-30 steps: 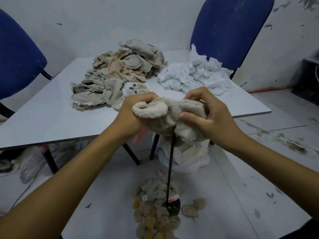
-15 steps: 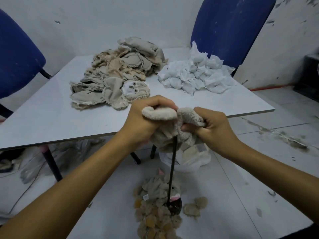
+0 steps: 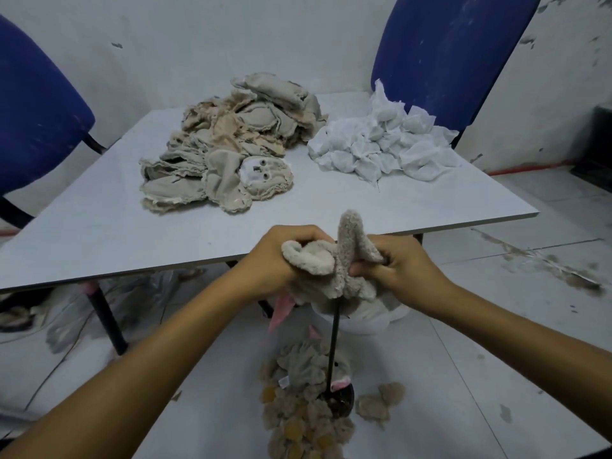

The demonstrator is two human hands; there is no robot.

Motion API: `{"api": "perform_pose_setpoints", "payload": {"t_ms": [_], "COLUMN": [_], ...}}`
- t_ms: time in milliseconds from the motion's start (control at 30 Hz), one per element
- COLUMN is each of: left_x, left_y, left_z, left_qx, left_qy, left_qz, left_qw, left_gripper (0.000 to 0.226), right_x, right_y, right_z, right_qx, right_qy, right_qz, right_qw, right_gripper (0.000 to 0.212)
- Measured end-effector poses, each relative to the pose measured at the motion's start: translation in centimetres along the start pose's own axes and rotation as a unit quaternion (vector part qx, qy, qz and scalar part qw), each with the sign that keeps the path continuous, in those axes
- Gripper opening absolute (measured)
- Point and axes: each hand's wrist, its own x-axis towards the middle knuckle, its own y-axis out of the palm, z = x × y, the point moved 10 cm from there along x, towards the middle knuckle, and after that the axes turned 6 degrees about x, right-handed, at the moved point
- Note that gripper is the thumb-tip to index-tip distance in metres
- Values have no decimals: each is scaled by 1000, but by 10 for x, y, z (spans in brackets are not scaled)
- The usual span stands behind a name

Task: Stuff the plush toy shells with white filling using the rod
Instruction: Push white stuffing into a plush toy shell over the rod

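A beige plush toy shell is gripped from both sides in front of the near bench edge: the left hand is curled round its rolled left part, and the right hand pinches its right part. One fuzzy limb is pointed upward between them. A thin black rod is seen running from under the shell down to a dark base on the floor, amid stuffed toys. On the bench, a heap of flat beige shells is laid beside a pile of white filling.
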Motion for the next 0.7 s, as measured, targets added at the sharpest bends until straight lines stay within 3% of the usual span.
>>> {"api": "perform_pose_setpoints", "payload": {"t_ms": [100,167,233,300,400,467,533,600,667,700], "left_x": [4,6,11,18,18,15,10,7,5,5], "left_y": [-4,-10,-13,-15,-16,-12,-4,1,0,-5], "left_z": [-6,-20,-32,-42,-38,-16,-3,-3,-8,-13], "left_qx": [-66,-122,-66,22,42,106,175,172,93,38], "left_qy": [-25,-28,-8,25,51,14,-7,-3,-2,7], "left_qz": [123,171,142,63,-13,-13,4,23,36,25], "left_qw": [990,977,988,997,998,994,985,985,995,999], "left_gripper": [70,85,70,46,20,23,27,30,32,29], "right_x": [3,3,3,6,12,13,7,3,3,4], "right_y": [-16,-33,-43,-45,-36,-14,3,0,-12,-22], "right_z": [18,29,40,54,61,50,34,25,25,28], "right_qx": [12,54,55,36,-29,-96,-100,-55,-7,12], "right_qy": [-32,-39,-54,-77,-84,-58,-34,-7,-4,-12], "right_qz": [-23,-73,-116,-128,-90,-1,58,52,12,-18], "right_qw": [999,995,990,988,992,994,993,997,1000,1000], "right_gripper": [30,17,20,21,22,16,29,31,22,28]}}
